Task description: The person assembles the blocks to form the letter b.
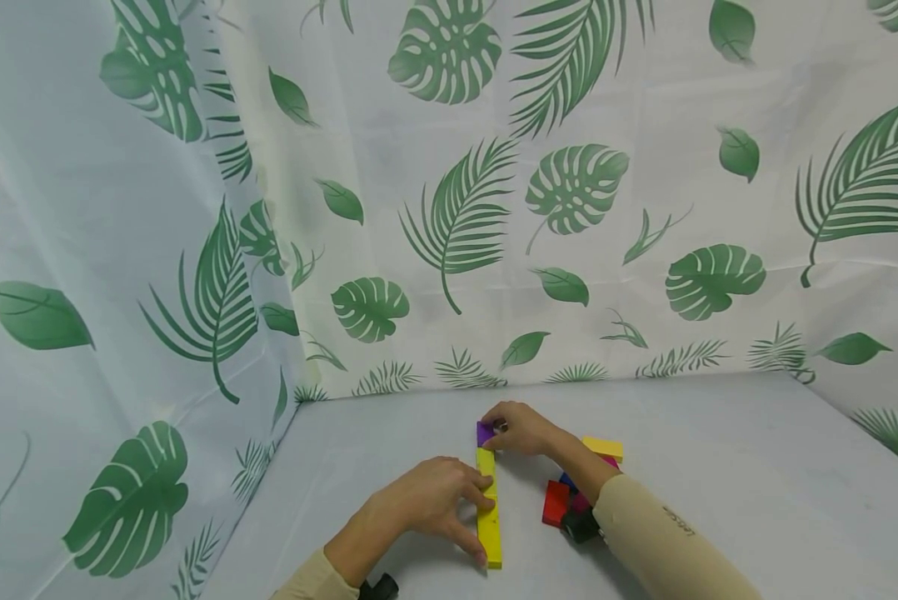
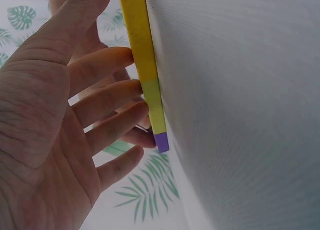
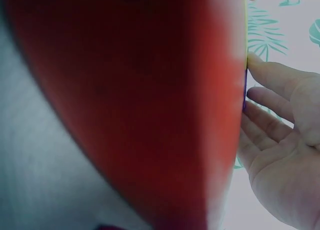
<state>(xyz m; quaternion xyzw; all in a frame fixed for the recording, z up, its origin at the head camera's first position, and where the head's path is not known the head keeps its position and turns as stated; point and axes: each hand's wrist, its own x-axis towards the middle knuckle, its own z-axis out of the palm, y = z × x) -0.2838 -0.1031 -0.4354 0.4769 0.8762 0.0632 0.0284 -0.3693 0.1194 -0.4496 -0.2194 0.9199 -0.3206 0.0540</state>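
A straight row of blocks lies on the pale table: a long yellow block [image 1: 490, 537] nearest, another yellow block [image 1: 486, 461] beyond it, and a small purple block [image 1: 482, 433] at the far end. My left hand [image 1: 436, 500] is along the row's left side, its spread fingertips touching the yellow blocks and its thumb by the near end. My right hand [image 1: 526, 431] pinches the purple block between thumb and fingers. In the left wrist view, the purple block [image 2: 161, 142] lines up with the yellow ones.
To the right, partly under my right forearm, lies a loose group with a red block [image 1: 556, 503], a yellow block [image 1: 603, 448], and blue and magenta pieces. A red block [image 3: 125, 104] fills much of the right wrist view. Leaf-printed curtains [image 1: 479, 333] stand behind and at both sides.
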